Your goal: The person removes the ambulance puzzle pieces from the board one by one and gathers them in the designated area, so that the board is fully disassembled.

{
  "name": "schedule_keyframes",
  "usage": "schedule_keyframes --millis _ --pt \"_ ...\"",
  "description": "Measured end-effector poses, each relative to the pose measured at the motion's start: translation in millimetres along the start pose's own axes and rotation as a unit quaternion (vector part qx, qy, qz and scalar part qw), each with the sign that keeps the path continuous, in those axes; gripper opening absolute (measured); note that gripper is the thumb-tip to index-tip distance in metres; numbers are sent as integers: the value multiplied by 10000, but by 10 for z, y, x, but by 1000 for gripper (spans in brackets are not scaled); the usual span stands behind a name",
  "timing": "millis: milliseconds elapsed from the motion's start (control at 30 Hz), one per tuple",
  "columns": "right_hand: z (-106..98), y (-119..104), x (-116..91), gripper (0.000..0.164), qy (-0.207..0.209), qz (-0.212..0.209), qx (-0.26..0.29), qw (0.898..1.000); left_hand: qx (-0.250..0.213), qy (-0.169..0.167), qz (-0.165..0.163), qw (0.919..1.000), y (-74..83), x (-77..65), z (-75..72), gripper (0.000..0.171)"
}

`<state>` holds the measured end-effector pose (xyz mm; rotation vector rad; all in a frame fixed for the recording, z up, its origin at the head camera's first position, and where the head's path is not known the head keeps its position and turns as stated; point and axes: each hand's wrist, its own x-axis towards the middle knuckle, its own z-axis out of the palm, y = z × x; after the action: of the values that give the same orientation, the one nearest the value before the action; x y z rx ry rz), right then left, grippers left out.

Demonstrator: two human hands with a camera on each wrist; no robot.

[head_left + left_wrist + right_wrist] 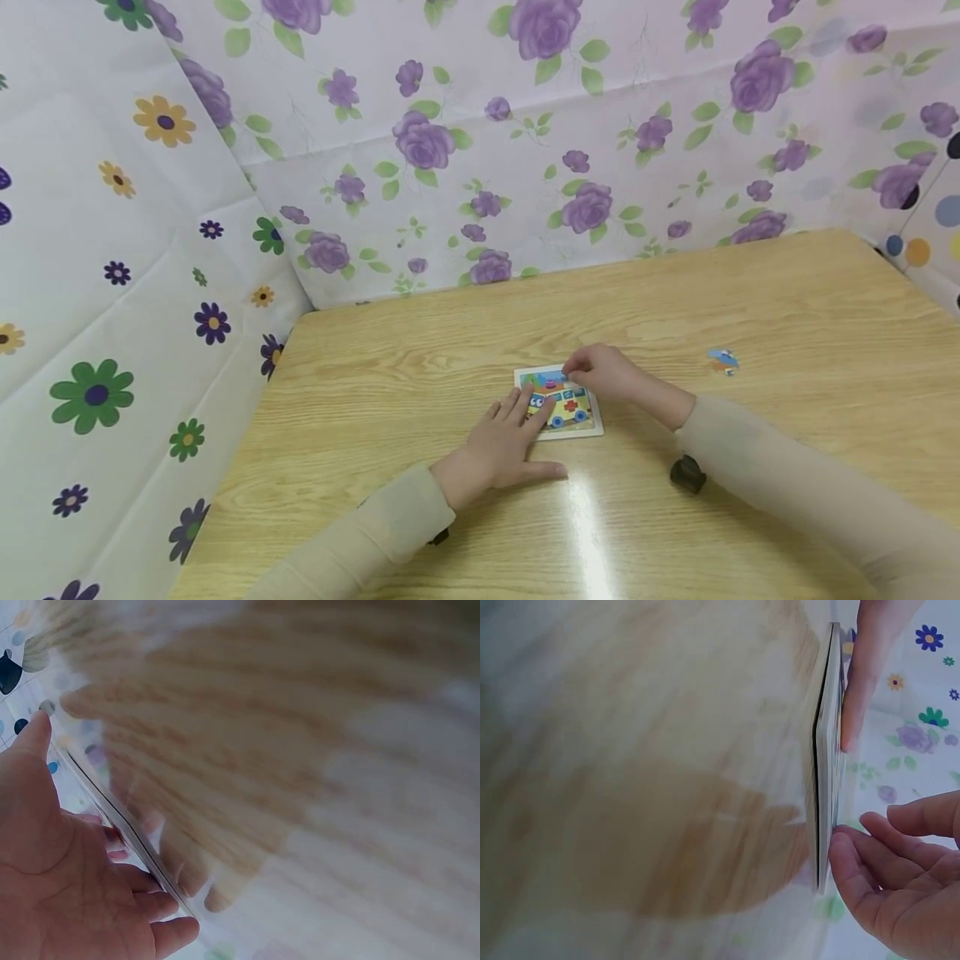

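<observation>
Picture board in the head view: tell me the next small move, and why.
Probably a light press by the right hand at the upper right of the picture board: its fingertips appear to touch there, and the left hand lies spread on the board's left part, likely steadying it. The blue-and-orange bits farther right could wait.

The puzzle board (572,407) lies on the table (375,375), a little right of the head view's centre. The left hand (501,450) is at its left side, fingers over the picture and thumb on the near side; the right hand (607,372) is at the far right corner. Well apart to the right, on the table, are the loose pieces (723,361). The back sheet (525,150) hangs behind the table, the left sheet (112,275) along its left side, the right sheet (937,242) at its far right.
</observation>
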<state>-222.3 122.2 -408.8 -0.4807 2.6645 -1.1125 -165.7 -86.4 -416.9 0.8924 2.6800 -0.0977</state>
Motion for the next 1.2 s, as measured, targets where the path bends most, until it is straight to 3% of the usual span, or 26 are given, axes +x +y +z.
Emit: schedule_keyframes --millis 300,867,1200 --pt "-4 3 28 18 96 223 584 9980 17 -16 -16 10000 18 -16 -50 91" --pt "9 9 163 11 180 644 1116 9915 45 -16 -2 10000 21 -20 -63 91" --pt "-176 28 77 14 346 689 1104 9909 -18 -17 -6 10000 9 -30 -63 91"
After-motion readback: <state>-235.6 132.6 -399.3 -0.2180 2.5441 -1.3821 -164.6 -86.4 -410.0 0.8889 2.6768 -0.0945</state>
